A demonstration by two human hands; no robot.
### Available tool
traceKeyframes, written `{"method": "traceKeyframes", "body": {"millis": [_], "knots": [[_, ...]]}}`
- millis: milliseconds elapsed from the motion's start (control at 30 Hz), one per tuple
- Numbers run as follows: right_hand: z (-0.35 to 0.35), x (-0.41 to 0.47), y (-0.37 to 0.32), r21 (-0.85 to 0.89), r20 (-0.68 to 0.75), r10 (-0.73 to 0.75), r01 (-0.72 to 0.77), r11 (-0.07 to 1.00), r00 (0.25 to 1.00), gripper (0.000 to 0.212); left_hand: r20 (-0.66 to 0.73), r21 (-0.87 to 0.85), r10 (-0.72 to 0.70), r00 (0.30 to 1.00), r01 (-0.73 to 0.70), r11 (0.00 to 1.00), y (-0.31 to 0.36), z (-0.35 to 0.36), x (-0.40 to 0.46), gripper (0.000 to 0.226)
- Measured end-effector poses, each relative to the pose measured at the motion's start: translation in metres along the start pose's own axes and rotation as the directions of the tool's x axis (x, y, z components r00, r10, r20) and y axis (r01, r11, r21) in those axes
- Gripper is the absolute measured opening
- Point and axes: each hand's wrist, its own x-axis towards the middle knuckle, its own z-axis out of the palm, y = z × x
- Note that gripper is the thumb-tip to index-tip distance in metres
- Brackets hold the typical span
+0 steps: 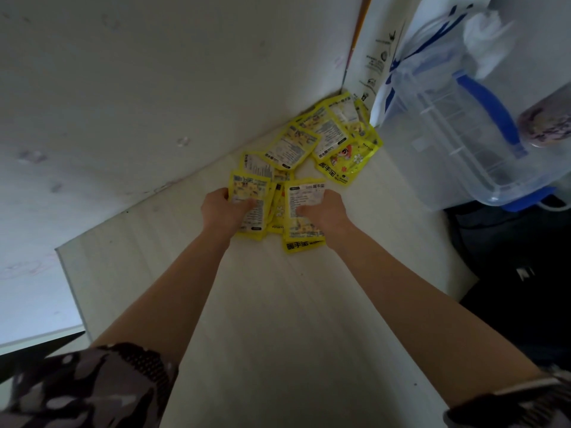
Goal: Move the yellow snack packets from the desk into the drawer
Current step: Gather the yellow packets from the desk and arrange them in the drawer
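Note:
Several yellow snack packets [327, 140] lie spread on the pale desk [278, 304], from its middle back into the corner by the wall. My left hand [221, 210] grips a packet [251, 196] at the near left of the pile, thumb on top. My right hand [324, 211] holds another packet [304, 197] just to the right, with more packets stacked under it. No drawer is in view.
A clear plastic storage box [463, 143] with blue handles stands at the right of the desk, a white bag on top. The white wall [123, 103] runs along the left. Dark floor lies beyond the desk's right edge [466, 285].

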Motion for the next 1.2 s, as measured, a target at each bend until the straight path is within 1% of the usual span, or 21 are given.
{"method": "traceKeyframes", "body": {"millis": [167, 333, 433, 500, 700, 833, 967, 1033, 1133, 1200], "knots": [[0.003, 0.0, 0.006, 0.021, -0.019, 0.011, -0.01, 1.0, 1.0, 0.046, -0.006, -0.043, -0.016, 1.0, 0.015, 0.999, -0.006, -0.004, -0.007, 0.025], [-0.004, -0.006, 0.014, 0.035, -0.029, 0.007, -0.006, 0.999, 1.0, 0.048, -0.006, -0.151, -0.064, 0.998, 0.062, 0.987, -0.02, -0.009, -0.019, 0.023], [-0.011, -0.015, 0.022, 0.078, -0.047, 0.021, -0.018, 0.997, 0.999, 0.049, -0.03, -0.194, -0.097, 0.995, 0.089, 0.977, -0.032, -0.012, -0.03, 0.025], [-0.017, -0.022, 0.028, 0.093, -0.065, 0.031, -0.025, 0.995, 0.997, 0.049, -0.028, -0.261, -0.127, 0.992, 0.115, 0.958, -0.039, -0.015, -0.042, 0.024], [-0.036, -0.051, 0.052, 0.117, -0.09, 0.037, -0.027, 0.993, 0.995, 0.046, -0.003, -0.452, -0.185, 0.983, 0.164, 0.877, -0.066, -0.021, -0.085, 0.021], [-0.047, -0.079, 0.07, 0.206, -0.077, 0.049, -0.032, 0.978, 0.996, 0.042, 0.01, -0.531, -0.239, 0.971, 0.208, 0.821, -0.091, -0.023, -0.112, 0.023], [-0.056, -0.109, 0.088, 0.268, -0.042, 0.021, -0.009, 0.963, 0.999, 0.037, 0.043, -0.584, -0.248, 0.968, 0.226, 0.78, -0.111, -0.025, -0.14, 0.024], [-0.06, -0.124, 0.097, 0.289, -0.03, 0.011, -0.002, 0.957, 0.999, 0.031, 0.046, -0.595, -0.244, 0.969, 0.223, 0.772, -0.119, -0.023, -0.155, 0.025], [-0.065, -0.145, 0.111, 0.265, -0.021, 0.005, 0.0, 0.964, 1.0, 0.025, 0.03, -0.612, -0.24, 0.97, 0.208, 0.763, -0.13, -0.019, -0.177, 0.022], [-0.068, -0.158, 0.123, 0.247, -0.025, 0.01, -0.003, 0.969, 1.0, 0.029, 0.035, -0.617, -0.234, 0.972, 0.205, 0.76, -0.136, -0.016, -0.192, 0.023]]}}
